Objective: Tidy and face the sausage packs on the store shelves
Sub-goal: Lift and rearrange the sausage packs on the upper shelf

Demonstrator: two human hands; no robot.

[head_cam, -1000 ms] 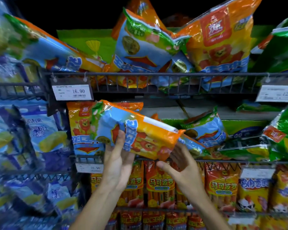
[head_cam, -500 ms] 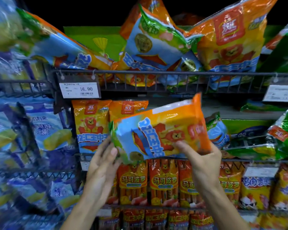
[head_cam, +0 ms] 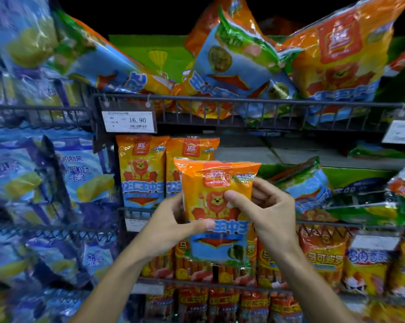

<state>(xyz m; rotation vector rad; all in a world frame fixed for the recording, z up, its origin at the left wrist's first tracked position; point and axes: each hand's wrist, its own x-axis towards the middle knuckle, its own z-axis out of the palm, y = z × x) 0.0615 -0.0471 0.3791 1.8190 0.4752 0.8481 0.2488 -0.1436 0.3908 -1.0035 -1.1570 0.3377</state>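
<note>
We hold one orange sausage pack [head_cam: 216, 206] upright, front facing us, in both hands: left hand [head_cam: 171, 226] at its nine o'clock, right hand [head_cam: 265, 212] at three o'clock, each grip closed on it. Two matching packs [head_cam: 141, 170] stand on the middle shelf [head_cam: 313, 223] behind, toward ten o'clock. One price tag [head_cam: 129, 121] reads 16.90.
</note>
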